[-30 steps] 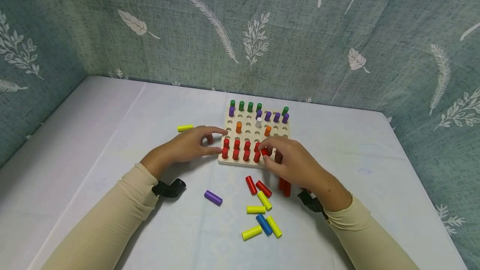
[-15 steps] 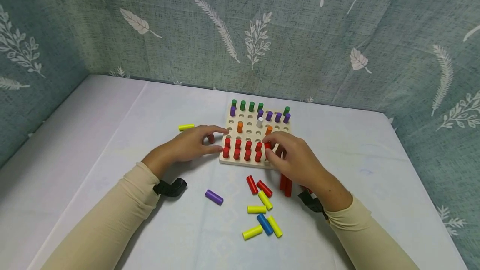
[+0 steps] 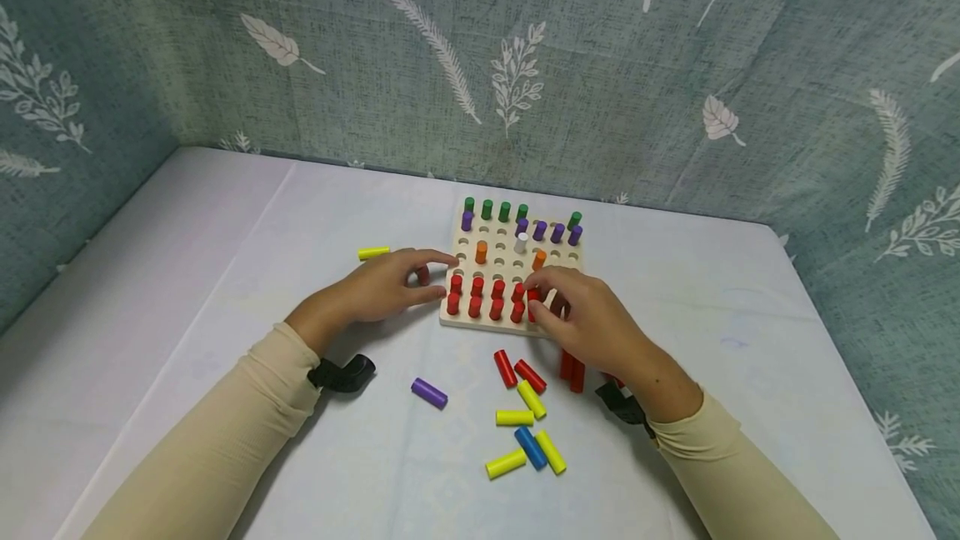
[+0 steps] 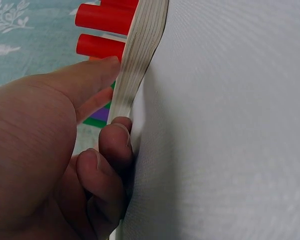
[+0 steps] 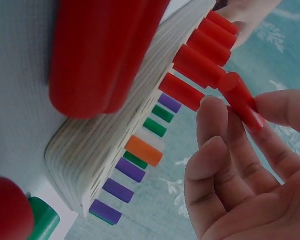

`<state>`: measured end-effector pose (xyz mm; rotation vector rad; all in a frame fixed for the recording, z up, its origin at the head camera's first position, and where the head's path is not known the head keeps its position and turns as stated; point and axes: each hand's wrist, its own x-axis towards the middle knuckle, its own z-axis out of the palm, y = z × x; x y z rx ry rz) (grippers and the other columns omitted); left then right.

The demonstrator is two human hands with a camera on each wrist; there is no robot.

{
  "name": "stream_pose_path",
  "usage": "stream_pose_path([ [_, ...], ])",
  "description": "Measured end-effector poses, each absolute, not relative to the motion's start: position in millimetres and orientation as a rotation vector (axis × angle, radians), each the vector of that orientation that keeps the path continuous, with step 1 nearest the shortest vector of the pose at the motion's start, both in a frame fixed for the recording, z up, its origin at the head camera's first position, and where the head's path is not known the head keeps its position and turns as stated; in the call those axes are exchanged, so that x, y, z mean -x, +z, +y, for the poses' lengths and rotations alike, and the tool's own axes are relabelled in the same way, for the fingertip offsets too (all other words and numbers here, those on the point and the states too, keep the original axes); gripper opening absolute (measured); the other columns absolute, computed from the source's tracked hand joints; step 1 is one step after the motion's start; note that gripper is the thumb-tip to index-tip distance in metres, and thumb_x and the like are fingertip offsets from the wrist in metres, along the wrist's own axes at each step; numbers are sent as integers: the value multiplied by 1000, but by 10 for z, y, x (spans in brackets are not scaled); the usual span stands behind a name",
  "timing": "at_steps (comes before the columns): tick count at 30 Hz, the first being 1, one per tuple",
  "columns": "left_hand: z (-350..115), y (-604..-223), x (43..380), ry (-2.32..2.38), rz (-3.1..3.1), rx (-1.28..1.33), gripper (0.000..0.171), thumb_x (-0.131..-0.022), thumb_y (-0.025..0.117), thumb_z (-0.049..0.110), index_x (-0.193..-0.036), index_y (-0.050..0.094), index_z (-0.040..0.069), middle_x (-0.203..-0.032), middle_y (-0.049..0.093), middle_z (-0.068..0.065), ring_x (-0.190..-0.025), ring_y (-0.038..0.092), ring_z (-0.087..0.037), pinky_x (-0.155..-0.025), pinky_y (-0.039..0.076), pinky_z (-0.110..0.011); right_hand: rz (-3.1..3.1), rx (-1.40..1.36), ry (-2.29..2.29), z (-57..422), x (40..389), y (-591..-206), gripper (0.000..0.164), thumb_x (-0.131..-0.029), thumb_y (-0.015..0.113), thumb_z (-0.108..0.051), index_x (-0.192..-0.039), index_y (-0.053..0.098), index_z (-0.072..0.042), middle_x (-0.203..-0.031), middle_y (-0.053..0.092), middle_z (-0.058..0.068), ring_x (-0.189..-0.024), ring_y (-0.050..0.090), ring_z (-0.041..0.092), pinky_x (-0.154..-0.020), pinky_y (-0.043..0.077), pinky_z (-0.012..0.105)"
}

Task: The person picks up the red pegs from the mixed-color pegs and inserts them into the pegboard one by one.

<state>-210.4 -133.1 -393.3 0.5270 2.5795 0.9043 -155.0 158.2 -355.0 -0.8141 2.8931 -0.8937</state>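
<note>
My right hand (image 3: pixel 581 307) pinches a red peg (image 3: pixel 533 305) between thumb and fingertips over the front right of the wooden pegboard (image 3: pixel 471 322). In the right wrist view, the held peg (image 5: pixel 240 100) lies beside the outer ends of the standing red pegs (image 5: pixel 202 65). My left hand (image 3: pixel 378 286) rests at the board's left side, thumb and index finger stretched out to its edge. The left wrist view shows the thumb at the board's layered side (image 4: pixel 139 45), the other fingers bent loosely below. Two rows of red pegs stand at the front left of the board.
Green pegs (image 3: pixel 505 211), purple pegs, orange pegs and one white peg (image 3: pixel 521 242) stand farther back. In front lie red, yellow and blue pegs (image 3: pixel 530 447), with a purple peg (image 3: pixel 429 392) to the left. More red pegs (image 3: pixel 577 373) show beside my right wrist.
The red peg in my right hand has gone from tilted to more upright, and the hand has shifted slightly. My left hand stays at the board's left edge.
</note>
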Motion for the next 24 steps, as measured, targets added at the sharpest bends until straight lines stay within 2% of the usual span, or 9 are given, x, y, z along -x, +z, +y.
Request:
stream_pose_path([
  [24,-1326,-3945,2116,908,2583,-531,51,-94,70,30,-143,54,31,-105,63,-3,-88,54,-20,-73,46,-33,2890,784,-881,1574,1562,-3580,27,-94,70,-17,-120,66,-11,-107,69,-2,-77,58,10,-66,53,24],
])
